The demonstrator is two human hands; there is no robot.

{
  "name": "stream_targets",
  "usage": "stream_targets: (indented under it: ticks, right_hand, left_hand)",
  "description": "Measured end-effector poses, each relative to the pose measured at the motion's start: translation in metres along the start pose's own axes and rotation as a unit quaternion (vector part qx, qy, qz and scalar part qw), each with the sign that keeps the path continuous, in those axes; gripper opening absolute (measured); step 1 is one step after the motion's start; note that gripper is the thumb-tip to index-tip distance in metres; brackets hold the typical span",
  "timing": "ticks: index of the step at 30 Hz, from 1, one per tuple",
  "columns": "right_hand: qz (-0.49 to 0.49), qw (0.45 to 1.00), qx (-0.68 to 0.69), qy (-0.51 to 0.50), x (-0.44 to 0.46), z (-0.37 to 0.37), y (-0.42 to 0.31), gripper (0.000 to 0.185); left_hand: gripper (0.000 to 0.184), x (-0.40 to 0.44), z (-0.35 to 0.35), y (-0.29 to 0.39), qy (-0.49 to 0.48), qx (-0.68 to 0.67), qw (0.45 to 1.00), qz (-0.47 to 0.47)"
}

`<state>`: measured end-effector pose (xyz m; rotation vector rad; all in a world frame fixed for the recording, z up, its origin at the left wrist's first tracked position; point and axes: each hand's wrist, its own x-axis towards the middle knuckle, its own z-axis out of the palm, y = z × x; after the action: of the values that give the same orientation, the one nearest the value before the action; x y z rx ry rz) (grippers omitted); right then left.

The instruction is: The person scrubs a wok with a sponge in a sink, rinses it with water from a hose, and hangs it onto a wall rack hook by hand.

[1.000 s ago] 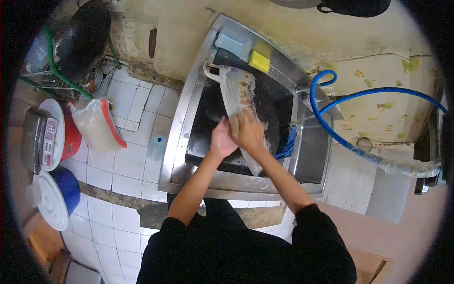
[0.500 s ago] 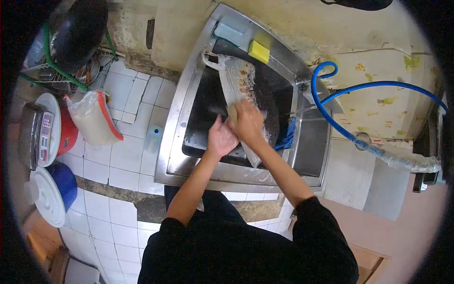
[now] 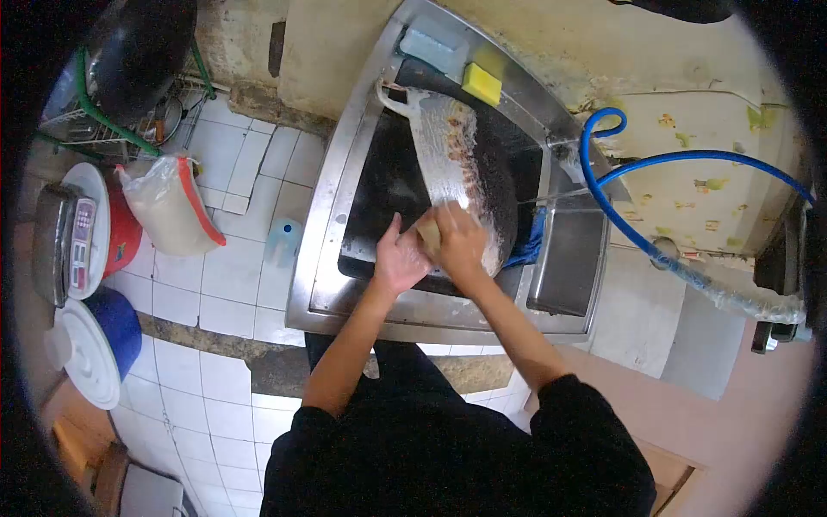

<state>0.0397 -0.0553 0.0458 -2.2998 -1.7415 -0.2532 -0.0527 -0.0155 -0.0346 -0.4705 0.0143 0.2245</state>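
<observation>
A rounded, dark metal pan with a pale, soapy, brown-stained side (image 3: 444, 142) and a looped handle (image 3: 392, 102) stands tilted in the stainless-steel sink (image 3: 338, 185); the right hand (image 3: 461, 243) has its fingers clamped on a pale tan scrubbing pad (image 3: 429, 233), against the pan's near part; the left hand (image 3: 401, 261) is just beside it, thumb apart and raised, though I cannot tell how its other fingers sit; a yellow rectangular sponge (image 3: 481, 84) lies beyond the pan, and a crumpled blue cloth (image 3: 527, 246) lies to its right.
</observation>
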Motion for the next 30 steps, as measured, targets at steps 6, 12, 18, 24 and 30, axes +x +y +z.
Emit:
stream_targets:
  ticks: [6,12,18,24,30]
  right_hand:
    - [0.111,0.983,-0.090,-0.113,0.152,0.059,0.010,0.037]
    - [0.017,0.999,-0.033,-0.019,0.019,0.000,-0.003,0.030]
    - [0.015,0.999,-0.026,-0.021,0.018,0.011,0.006,0.038]
    - [0.146,0.987,-0.056,-0.028,0.131,0.050,0.019,0.032]
    - [0.174,0.982,0.024,0.065,-0.060,-0.013,0.012,0.039]
  left_hand:
    - [0.065,-0.012,0.012,-0.003,-0.045,0.056,0.997,0.022]
    - [0.072,-0.013,0.004,0.012,0.009,0.034,0.999,0.021]
    - [0.069,-0.012,-0.005,0.010,-0.001,0.083,0.997,0.010]
    - [0.058,-0.016,0.007,0.006,0.020,0.190,0.980,0.054]
    - [0.060,0.026,0.025,0.018,0.142,0.387,0.907,0.082]
